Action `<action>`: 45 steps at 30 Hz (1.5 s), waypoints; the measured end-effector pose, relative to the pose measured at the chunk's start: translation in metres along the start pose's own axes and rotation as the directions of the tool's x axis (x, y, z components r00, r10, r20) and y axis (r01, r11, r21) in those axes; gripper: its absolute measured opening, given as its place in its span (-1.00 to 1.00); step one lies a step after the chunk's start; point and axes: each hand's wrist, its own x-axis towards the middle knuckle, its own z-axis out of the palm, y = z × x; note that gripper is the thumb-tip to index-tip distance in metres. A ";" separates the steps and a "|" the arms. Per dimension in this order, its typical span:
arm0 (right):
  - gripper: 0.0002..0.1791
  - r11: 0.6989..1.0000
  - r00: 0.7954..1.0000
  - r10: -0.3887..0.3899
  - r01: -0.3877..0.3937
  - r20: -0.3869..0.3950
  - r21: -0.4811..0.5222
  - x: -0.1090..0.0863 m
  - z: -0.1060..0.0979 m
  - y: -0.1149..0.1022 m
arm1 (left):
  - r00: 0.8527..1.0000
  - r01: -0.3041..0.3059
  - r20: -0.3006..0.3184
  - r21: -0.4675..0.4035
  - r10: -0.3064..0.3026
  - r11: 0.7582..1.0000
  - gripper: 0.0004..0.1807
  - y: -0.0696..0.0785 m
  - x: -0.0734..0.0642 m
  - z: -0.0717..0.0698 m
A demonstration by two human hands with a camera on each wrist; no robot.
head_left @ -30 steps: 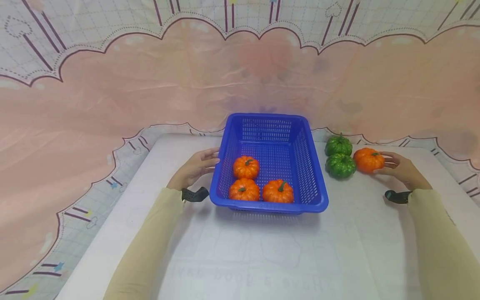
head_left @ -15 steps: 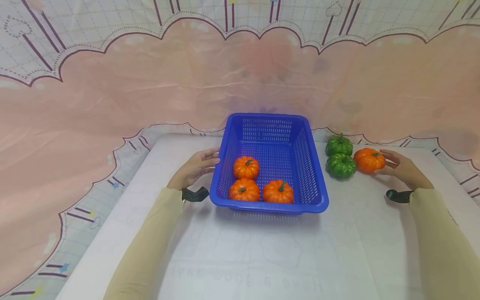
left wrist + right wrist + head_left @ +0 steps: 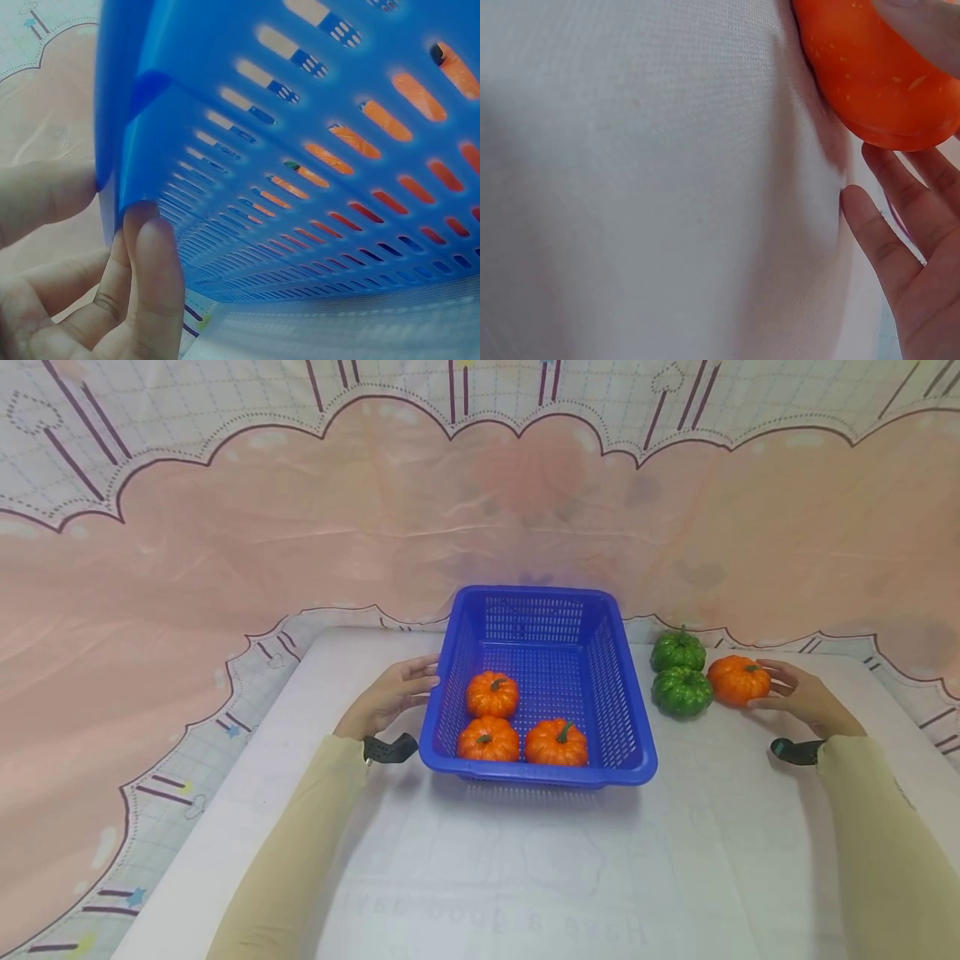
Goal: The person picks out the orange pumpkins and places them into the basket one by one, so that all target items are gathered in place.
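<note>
My left hand (image 3: 388, 699) is at the left side of a blue plastic basket (image 3: 637, 739); in the left wrist view its fingers pinch the rim (image 3: 127, 75) from both sides. Three orange toy pumpkins (image 3: 491, 695) sit inside the basket, toward its near left. My right hand (image 3: 802, 697) holds another orange pumpkin (image 3: 733, 680) on the table by its right side. In the right wrist view, the thumb lies over this pumpkin (image 3: 877, 90) and fingertips touch its lower edge, while one finger (image 3: 881, 244) extends apart from it.
Two green toy pumpkins (image 3: 681, 692) stand one behind the other between the basket and the held pumpkin. A patterned pink curtain (image 3: 337, 527) hangs behind the white table (image 3: 487, 877). Each wrist wears a black camera strap (image 3: 390, 749).
</note>
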 end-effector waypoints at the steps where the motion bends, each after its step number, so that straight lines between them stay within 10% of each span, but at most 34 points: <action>1: 0.08 1.000 1.000 -0.001 0.001 0.000 0.002 0.000 0.000 0.000 | 1.000 -0.002 0.000 -0.001 0.002 1.000 -0.36 0.000 0.000 0.000; 45: 0.06 0.999 0.998 -0.014 0.016 -0.061 0.029 -0.005 0.007 0.001 | 1.000 0.003 -0.002 -0.005 -0.003 1.000 -0.36 -0.002 0.002 0.000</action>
